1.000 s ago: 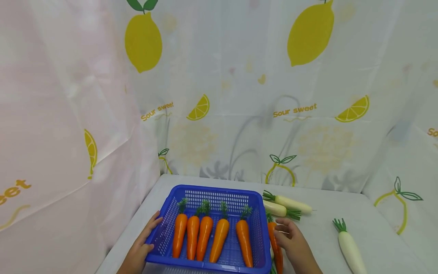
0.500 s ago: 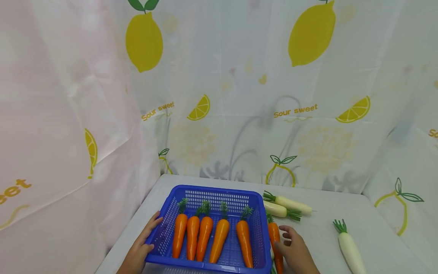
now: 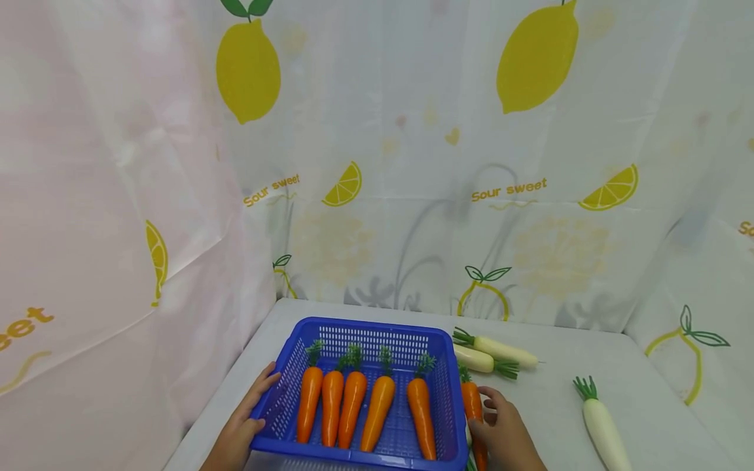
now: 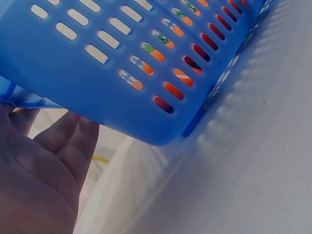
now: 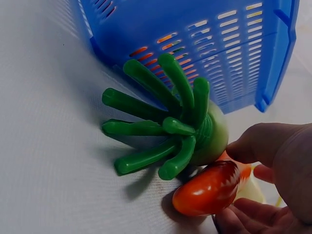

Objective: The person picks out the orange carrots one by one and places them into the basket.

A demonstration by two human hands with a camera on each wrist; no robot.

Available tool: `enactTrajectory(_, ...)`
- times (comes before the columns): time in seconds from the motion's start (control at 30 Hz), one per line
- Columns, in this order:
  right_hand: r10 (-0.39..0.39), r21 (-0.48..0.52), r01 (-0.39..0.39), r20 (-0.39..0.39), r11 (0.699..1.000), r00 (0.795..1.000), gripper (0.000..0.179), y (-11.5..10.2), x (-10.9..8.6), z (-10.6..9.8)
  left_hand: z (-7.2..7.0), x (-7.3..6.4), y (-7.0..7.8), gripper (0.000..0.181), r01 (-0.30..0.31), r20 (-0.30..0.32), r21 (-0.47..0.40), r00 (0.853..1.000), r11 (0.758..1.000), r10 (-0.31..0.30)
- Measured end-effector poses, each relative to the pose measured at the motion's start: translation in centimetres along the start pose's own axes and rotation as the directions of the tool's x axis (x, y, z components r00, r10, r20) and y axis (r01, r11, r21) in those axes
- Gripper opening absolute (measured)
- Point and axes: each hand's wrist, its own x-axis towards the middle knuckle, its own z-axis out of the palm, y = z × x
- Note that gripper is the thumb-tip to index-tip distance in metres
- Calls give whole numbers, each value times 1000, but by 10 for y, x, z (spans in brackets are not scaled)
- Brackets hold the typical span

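A blue plastic basket [image 3: 377, 324] holds several orange carrots [image 3: 352, 402] side by side, green tops toward the back. My left hand [image 3: 235, 432] lies at the basket's left side, its nearly straight fingers touching the rim [image 4: 73, 105]. To the right of the basket, my right hand [image 3: 508, 435] pinches a carrot [image 3: 472, 400] between thumb and fingers. In the right wrist view that carrot's tapered end [image 5: 207, 192] points toward the camera. Beside it are the thick green stalks of a white radish [image 5: 212, 136], mostly hidden by the basket in the head view.
Two white radishes [image 3: 506, 350] lie crossed close to the basket's back right corner. Another white radish [image 3: 603, 428] lies farther right on the white-covered table [image 3: 559, 405]. Lemon-printed curtains [image 3: 377, 248] stand along the back and sides.
My right hand's fingers have drawn back from over the carrot and now close in on its right side. The left hand and the basket stay where they were.
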Motion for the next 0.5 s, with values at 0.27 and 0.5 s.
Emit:
enactTrajectory(0.27, -4, 28, 4, 1, 1000, 1000, 67, 1, -2, 5, -2, -1, -1, 83, -8, 1, -2, 1000, 1000, 8)
enactTrajectory(0.5, 27, -5, -27, -10, 1000, 1000, 70, -1, -4, 2, -1, 0, -1, 82, -25, 12, -42, 1000, 999, 25)
